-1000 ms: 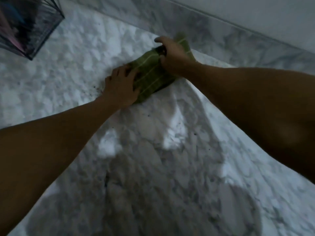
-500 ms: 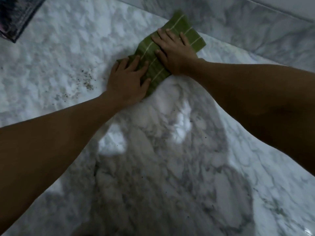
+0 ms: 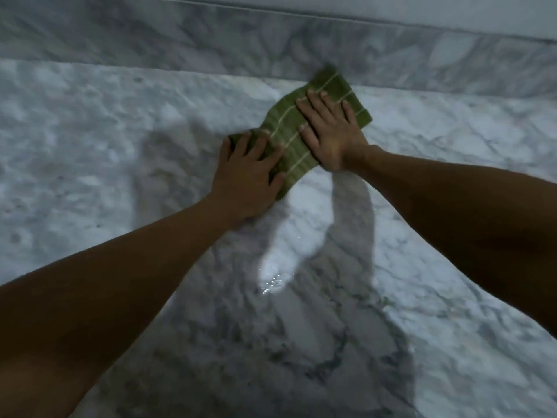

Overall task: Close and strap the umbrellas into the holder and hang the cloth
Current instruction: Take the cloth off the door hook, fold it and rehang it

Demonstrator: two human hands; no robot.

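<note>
A green cloth with pale stripes lies folded flat on the white marble floor, close to the marble skirting. My left hand presses on its near left end with the fingers spread. My right hand lies flat on its middle and far part, fingers straight. No umbrella or holder is in view.
The marble skirting runs along the back, with a pale wall above it. A wet, shiny patch glints on the floor between my forearms.
My right hand went from gripping the cloth's far end to lying flat on it. The view swung right, so the dark object at the upper left left the frame.
</note>
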